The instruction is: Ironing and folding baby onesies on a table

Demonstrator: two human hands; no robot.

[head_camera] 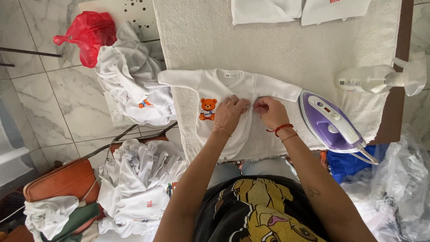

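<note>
A small white baby bodysuit (224,112) of soft cotton lies flat on the counter (277,45), which is covered with a nubbly cream towel; its two long sleeves spread out to either side, and one orange teddy bear patch (207,109) sits on the chest. Both hands meet at the garment's front opening, palms down and wrists bent. The left hand (230,114) has its fingers (242,105) pinched together on the fabric edge; it wears a ring and a thin bracelet. The right hand (268,112) curls its fingers closed on the facing edge, two red cords around its wrist. Just to the right, one smooth purple and white steam iron (329,125) rests on the towel. Beyond it lies one clear plastic spray bottle (376,78) on its side. Two folded white garments (300,10) sit at the far edge. Left of the counter, two crumpled heaps of white baby clothes (134,85) lie near a glossy red plastic bag (89,33).
</note>
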